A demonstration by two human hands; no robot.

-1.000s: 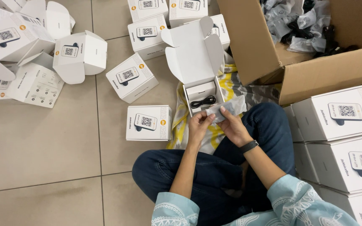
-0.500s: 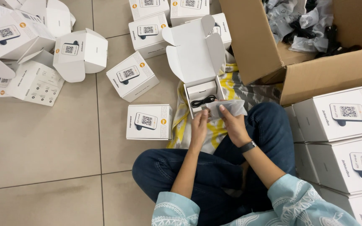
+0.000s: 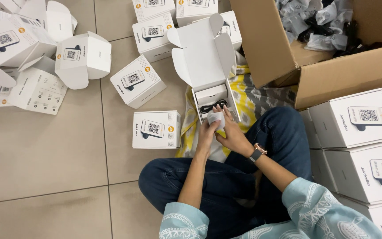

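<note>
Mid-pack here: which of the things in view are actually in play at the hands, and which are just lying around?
In hand:
left hand and right hand, both on the small plastic-wrapped item
open white box it is held over
black cable coiled inside

Lying about:
closed white box beside it
opened boxes far left
cardboard carton of bagged parts
stacked boxes

Seated cross-legged on the tiled floor (image 3: 40,155), the person presses a small pale packet (image 3: 216,118) into the open white box (image 3: 211,99) with the left hand (image 3: 208,132) and right hand (image 3: 231,133), beside a coiled black cable (image 3: 213,106). A cardboard carton (image 3: 332,75) stands nearby.
</note>
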